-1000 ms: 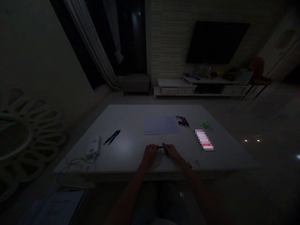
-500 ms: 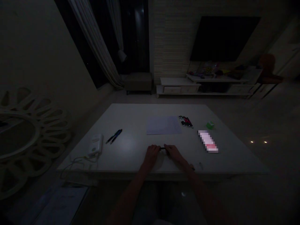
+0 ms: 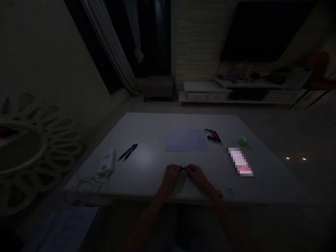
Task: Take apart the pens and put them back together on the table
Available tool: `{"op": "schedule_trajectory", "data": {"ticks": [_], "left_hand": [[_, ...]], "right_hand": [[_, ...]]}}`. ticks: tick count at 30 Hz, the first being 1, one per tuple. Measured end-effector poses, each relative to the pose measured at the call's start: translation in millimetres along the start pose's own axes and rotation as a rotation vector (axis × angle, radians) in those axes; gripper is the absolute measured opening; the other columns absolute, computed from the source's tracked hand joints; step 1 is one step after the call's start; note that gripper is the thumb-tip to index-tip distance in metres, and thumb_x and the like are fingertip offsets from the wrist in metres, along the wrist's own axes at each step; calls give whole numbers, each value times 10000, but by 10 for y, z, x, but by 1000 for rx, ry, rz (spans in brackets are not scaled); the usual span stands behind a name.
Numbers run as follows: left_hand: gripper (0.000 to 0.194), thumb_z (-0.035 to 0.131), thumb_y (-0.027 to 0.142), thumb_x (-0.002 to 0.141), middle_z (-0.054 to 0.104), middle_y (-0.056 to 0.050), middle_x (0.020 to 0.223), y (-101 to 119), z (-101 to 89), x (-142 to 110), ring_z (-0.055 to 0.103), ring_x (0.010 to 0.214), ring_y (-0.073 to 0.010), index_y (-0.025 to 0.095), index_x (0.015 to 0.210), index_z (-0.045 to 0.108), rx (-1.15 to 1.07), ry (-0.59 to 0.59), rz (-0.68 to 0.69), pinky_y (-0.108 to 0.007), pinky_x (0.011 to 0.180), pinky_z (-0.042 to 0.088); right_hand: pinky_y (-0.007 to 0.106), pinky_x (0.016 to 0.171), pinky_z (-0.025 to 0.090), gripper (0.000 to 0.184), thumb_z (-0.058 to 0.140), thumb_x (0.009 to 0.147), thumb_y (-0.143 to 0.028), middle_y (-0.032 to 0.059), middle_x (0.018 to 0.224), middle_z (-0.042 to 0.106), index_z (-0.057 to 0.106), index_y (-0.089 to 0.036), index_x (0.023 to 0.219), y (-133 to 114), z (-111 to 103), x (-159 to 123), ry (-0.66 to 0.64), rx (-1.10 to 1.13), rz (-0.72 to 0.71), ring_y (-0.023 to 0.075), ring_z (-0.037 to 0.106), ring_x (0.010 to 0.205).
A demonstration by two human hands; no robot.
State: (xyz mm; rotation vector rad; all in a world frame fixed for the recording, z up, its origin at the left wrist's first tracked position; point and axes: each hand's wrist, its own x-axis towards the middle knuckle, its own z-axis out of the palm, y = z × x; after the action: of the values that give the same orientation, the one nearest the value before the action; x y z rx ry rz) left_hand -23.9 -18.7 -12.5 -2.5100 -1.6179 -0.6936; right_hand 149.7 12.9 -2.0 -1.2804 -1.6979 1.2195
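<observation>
Near the front edge of the white table point(image 3: 147, 182), both hands grip a thin black pen point(image 3: 183, 169), of which only a short stretch shows between them. My left hand point(image 3: 172, 174) is closed on its left end, fingers bent over it. On its other end, my right hand point(image 3: 194, 173) pinches with thumb and fingers. The dark light and the fingers hide most of the pen. Beyond the hands lies a sheet of paper point(image 3: 186, 140), and right of it a row of several pens point(image 3: 213, 136). Two more pens point(image 3: 128, 152) rest on the left.
A lit phone point(image 3: 240, 162) with a blurred screen lies at right, below a green tape dispenser point(image 3: 243, 141). Small pieces point(image 3: 219, 193) sit by my right forearm. At left, a white box point(image 3: 107, 161) trails cables point(image 3: 91, 180). A TV cabinet point(image 3: 204, 96) stands across the room.
The view has shifted slightly, so the things on the table sit a little differently in it. My hands have drawn slightly closer together, and less of the pen shows between them.
</observation>
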Motion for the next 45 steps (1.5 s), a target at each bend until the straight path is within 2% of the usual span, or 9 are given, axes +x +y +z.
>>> {"op": "schedule_trajectory", "data": {"ticks": [6,12,17,24,30,32,35,40,45], "left_hand": [[173,444,176,909,598,-51,916,12,-20,-1,541,857,-184,191,1053,539,-14,-1,18,-349,804,429],[167,446,185,912,606,-50,921,14,-47,9,544,863,-178,188,1045,546,-22,21,12,-339,808,420],[174,453,182,909,628,-54,912,-15,-22,10,555,876,-192,183,1047,559,-29,45,30,-360,829,405],[241,427,159,911,638,-79,951,-48,1,-9,573,916,-202,174,1122,542,-68,18,79,-376,831,422],[225,483,174,887,632,-86,1038,-21,-52,-23,565,996,-200,187,1098,559,-51,102,75,-380,897,414],[224,513,213,880,626,-94,1073,-10,-73,-31,555,1029,-206,187,1097,561,-52,164,8,-384,915,408],[216,491,207,887,633,-85,1049,-17,-85,-20,559,1013,-199,192,1088,570,-70,217,-148,-384,913,413],[289,414,145,879,624,-90,1108,-159,-86,182,548,1047,-204,182,1117,573,-44,103,-248,-412,925,416],[390,377,301,918,499,-136,1326,-355,-30,403,416,1242,-281,180,1268,498,106,44,-377,-526,1022,309]], "right_hand": [[244,502,338,517,399,839,-591,-9,488,490,545,-178,563,-3,-9,8,-16,-77,43,124,439,478],[240,577,395,443,496,795,-584,26,665,628,642,-168,748,42,9,11,22,-54,-23,154,544,626],[245,540,378,490,415,850,-554,30,587,606,648,-155,688,-12,-50,12,-33,-113,19,142,519,545],[282,756,416,202,583,787,-331,76,888,707,713,-196,863,-282,-103,114,-209,-434,-248,205,614,831],[277,687,421,159,590,721,-208,58,773,712,703,-200,833,-330,-246,67,-322,-445,-194,192,628,708],[272,634,421,119,587,693,-204,49,684,688,669,-182,776,-247,-378,18,-256,-364,-97,178,612,637],[268,585,438,149,596,660,-256,35,699,676,587,-176,785,-111,-574,-22,-92,-12,71,155,603,588],[247,498,386,201,587,648,-371,-28,581,545,474,-209,683,-186,-765,37,190,587,62,105,483,489],[312,499,367,446,399,758,-654,-40,532,324,319,-246,596,-516,-896,43,9,907,27,137,362,493]]}}
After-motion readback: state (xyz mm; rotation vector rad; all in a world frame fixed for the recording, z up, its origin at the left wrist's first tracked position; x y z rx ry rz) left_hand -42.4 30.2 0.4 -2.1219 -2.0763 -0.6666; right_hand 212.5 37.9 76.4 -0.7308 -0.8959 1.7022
